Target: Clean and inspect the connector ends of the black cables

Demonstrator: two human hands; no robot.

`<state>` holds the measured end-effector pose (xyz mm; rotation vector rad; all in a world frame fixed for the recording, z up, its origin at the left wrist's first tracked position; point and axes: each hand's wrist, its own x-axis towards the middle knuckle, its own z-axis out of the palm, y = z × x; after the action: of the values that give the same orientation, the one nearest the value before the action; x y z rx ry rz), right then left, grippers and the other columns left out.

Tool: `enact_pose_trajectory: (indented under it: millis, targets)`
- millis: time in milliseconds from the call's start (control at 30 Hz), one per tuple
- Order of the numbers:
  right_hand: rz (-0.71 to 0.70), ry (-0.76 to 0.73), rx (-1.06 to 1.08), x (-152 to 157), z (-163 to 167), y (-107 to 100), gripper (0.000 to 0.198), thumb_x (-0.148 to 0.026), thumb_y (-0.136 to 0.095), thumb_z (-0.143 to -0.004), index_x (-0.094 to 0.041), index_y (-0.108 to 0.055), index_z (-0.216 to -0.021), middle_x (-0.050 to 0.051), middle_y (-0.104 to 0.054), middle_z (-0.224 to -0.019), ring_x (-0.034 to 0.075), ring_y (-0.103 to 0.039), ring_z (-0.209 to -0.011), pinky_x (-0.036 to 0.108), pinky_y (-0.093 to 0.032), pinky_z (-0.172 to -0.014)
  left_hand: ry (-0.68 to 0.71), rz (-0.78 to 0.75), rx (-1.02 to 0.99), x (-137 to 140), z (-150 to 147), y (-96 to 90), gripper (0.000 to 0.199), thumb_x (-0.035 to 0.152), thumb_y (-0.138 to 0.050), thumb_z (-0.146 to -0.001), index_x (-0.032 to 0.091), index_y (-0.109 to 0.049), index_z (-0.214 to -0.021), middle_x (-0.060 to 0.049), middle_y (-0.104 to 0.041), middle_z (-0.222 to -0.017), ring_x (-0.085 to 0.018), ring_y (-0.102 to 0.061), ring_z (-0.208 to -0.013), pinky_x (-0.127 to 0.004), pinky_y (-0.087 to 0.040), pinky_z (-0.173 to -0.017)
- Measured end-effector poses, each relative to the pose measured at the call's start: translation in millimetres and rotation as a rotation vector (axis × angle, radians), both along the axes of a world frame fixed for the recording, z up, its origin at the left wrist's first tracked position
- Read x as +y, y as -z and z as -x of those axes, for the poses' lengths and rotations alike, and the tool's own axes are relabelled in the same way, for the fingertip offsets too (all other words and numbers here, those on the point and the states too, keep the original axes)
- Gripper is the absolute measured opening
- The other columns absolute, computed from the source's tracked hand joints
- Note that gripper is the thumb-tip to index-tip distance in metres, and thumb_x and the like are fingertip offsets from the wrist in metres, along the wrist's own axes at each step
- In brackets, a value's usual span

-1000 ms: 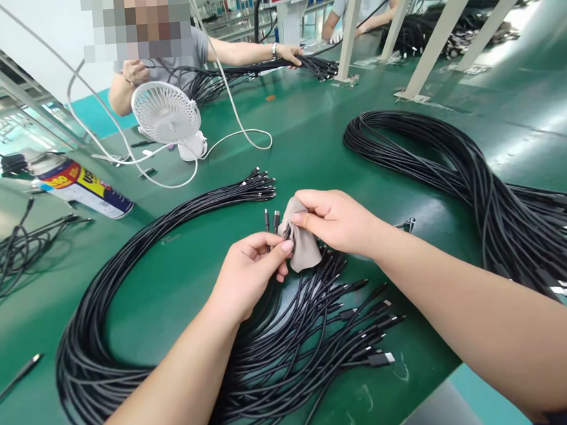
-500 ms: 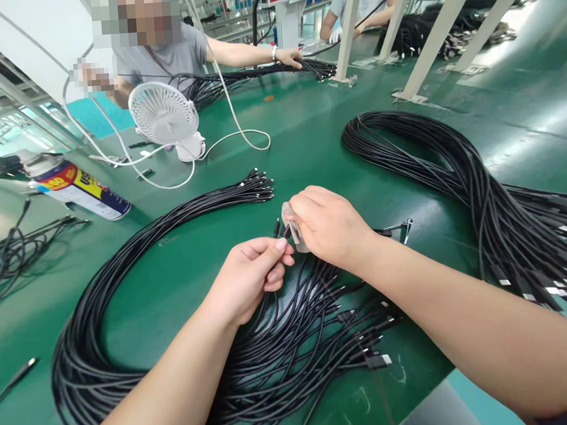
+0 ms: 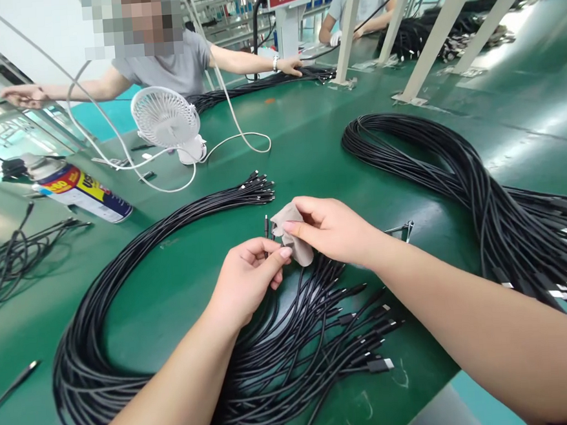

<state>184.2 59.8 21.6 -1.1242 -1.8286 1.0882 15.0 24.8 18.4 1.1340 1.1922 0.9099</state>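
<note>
My left hand (image 3: 249, 276) pinches a black cable near its plug, with a slim black connector (image 3: 266, 225) standing up just beyond the fingers. My right hand (image 3: 336, 228) holds a small greyish cloth (image 3: 298, 234) between thumb and fingers, right against the left fingertips. The cloth partly hides the plug end there. Under both hands lies a curved bundle of black cables (image 3: 95, 303), its USB-type plugs (image 3: 381, 365) fanned out towards the right and its smaller plugs (image 3: 260, 188) gathered beyond my left hand.
Another cable bundle (image 3: 419, 141) lies looped at the right. A spray can (image 3: 85, 191), a white fan (image 3: 166, 120) and loose cables (image 3: 15, 257) are at the left. A shiny metal tool (image 3: 404, 230) lies beyond my right forearm. A co-worker (image 3: 171, 68) sits across the green table (image 3: 308, 146).
My right hand has turned and its grip shifted, so more of the cloth shows. The upright connector moved slightly left. The co-worker's one arm has swung outwards to the left.
</note>
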Motion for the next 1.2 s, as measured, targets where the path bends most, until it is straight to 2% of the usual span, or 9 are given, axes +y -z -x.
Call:
enact_pose_trajectory:
  millis: [200,267,400,500,667,867,967,1100,1200]
  targets:
    - [0.058,0.041,-0.012,3.2,1.9,2.1,0.016,-0.031,-0.055,-0.086,-0.019,-0.052,-0.076,0.000,-0.060,-0.072,0.013,-0.052,-0.065,0.026,-0.039,-0.058,-0.011,-0.041,0.064,0.2,0.5,3.0,0.026,0.036,-0.078,-0.070,0.015,-0.064,-0.069,0.003,-0.056,-0.046,-0.007,-0.047,-0.041,-0.018,-0.038,-0.043]
    - [-0.029,0.071,-0.087,2.9,2.4,0.6,0.019,-0.028,-0.053,-0.086,-0.020,-0.047,-0.070,-0.002,-0.056,-0.068,0.012,-0.048,-0.061,0.025,-0.036,-0.057,-0.007,-0.041,0.068,0.3,0.8,3.7,0.025,0.036,-0.077,-0.071,0.015,-0.063,-0.070,0.004,-0.056,-0.046,-0.007,-0.048,-0.041,-0.018,-0.039,-0.043]
    - [-0.306,0.136,-0.218,4.2,1.1,-2.4,0.027,-0.020,-0.051,-0.084,-0.023,-0.032,-0.065,-0.003,-0.048,-0.063,0.012,-0.043,-0.060,0.026,-0.032,-0.058,-0.012,-0.046,0.056,0.8,1.6,6.3,0.022,0.034,-0.073,-0.075,0.015,-0.063,-0.071,0.004,-0.056,-0.047,-0.006,-0.048,-0.042,-0.017,-0.039,-0.043]
    - [-0.365,0.220,-0.220,7.9,-4.1,-3.3,0.027,-0.020,-0.050,-0.084,-0.023,-0.030,-0.066,-0.002,-0.047,-0.063,0.013,-0.043,-0.061,0.026,-0.031,-0.059,-0.028,-0.046,0.029,1.3,1.4,7.5,0.021,0.033,-0.073,-0.076,0.015,-0.062,-0.070,0.004,-0.056,-0.047,-0.006,-0.049,-0.042,-0.017,-0.040,-0.043]
    - [-0.314,0.263,-0.158,8.5,-12.2,-4.4,0.022,-0.027,-0.051,-0.089,-0.021,-0.041,-0.070,-0.002,-0.052,-0.065,0.013,-0.044,-0.060,0.027,-0.034,-0.060,-0.056,-0.061,-0.016,1.3,0.5,6.0,0.021,0.031,-0.074,-0.074,0.014,-0.063,-0.068,0.001,-0.060,-0.054,-0.007,-0.050,-0.045,-0.018,-0.042,-0.044]
    - [-0.181,0.154,-0.005,0.9,-10.1,-8.7,0.020,-0.033,-0.048,-0.093,-0.017,-0.057,-0.083,0.002,-0.061,-0.073,0.015,-0.054,-0.067,0.028,-0.039,-0.063,-0.058,-0.036,-0.051,2.1,1.8,4.5,0.022,0.032,-0.075,-0.073,0.013,-0.065,-0.068,0.001,-0.061,-0.054,-0.006,-0.049,-0.044,-0.017,-0.041,-0.044]
    - [-0.118,0.091,0.027,-1.3,-6.3,-7.4,0.020,-0.033,-0.051,-0.092,-0.017,-0.058,-0.082,0.001,-0.060,-0.073,0.013,-0.053,-0.067,0.026,-0.040,-0.063,-0.050,-0.031,-0.050,3.0,1.6,5.5,0.024,0.034,-0.075,-0.073,0.013,-0.065,-0.069,0.001,-0.061,-0.054,-0.006,-0.050,-0.045,-0.017,-0.041,-0.044]
    - [-0.019,-0.005,-0.025,-3.2,-0.4,-4.2,0.022,-0.035,-0.052,-0.090,-0.018,-0.057,-0.078,-0.003,-0.054,-0.062,0.012,-0.048,-0.058,0.025,-0.036,-0.057,-0.026,-0.044,-0.004,2.6,1.2,6.0,0.024,0.035,-0.075,-0.074,0.014,-0.064,-0.069,0.002,-0.059,-0.050,-0.007,-0.051,-0.044,-0.017,-0.042,-0.045]
    - [-0.004,-0.043,-0.052,-3.8,0.6,-5.7,0.024,-0.034,-0.050,-0.089,-0.017,-0.055,-0.073,-0.002,-0.052,-0.059,0.012,-0.047,-0.057,0.025,-0.034,-0.055,0.005,-0.045,0.019,0.4,1.4,4.6,0.025,0.036,-0.075,-0.074,0.015,-0.062,-0.068,0.003,-0.058,-0.047,-0.007,-0.050,-0.043,-0.018,-0.042,-0.045]
